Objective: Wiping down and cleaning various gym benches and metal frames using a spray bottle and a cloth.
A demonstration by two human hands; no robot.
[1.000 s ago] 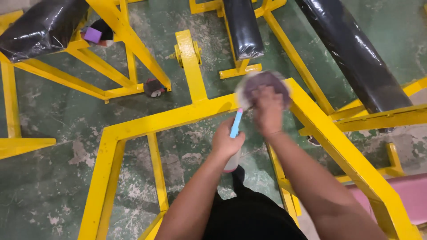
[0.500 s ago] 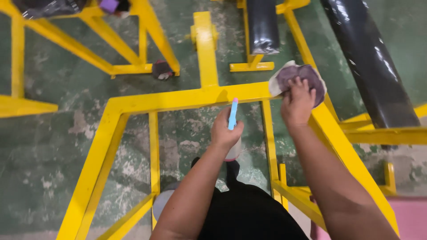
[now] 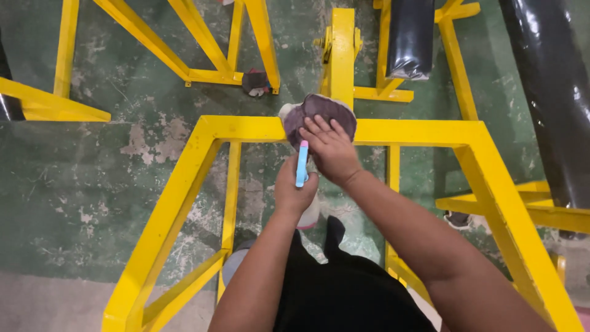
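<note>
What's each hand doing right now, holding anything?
Left hand: closed around a spray bottle with a blue top.
Right hand: fingers spread flat, pressing a purple cloth onto the yellow frame.

You get bright, even overhead light: soft shadows under the yellow frame (image 3: 246,129), white glare on the black wrapped roll (image 3: 556,92), straight bars bowing near the edges.

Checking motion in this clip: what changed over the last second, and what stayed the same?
The right hand slid the purple cloth leftward along the yellow frame's top bar, from the right corner to near the middle. The camera view also shifted. The left hand keeps gripping the spray bottle, nozzle toward the cloth; nothing was picked up or released.
</note>
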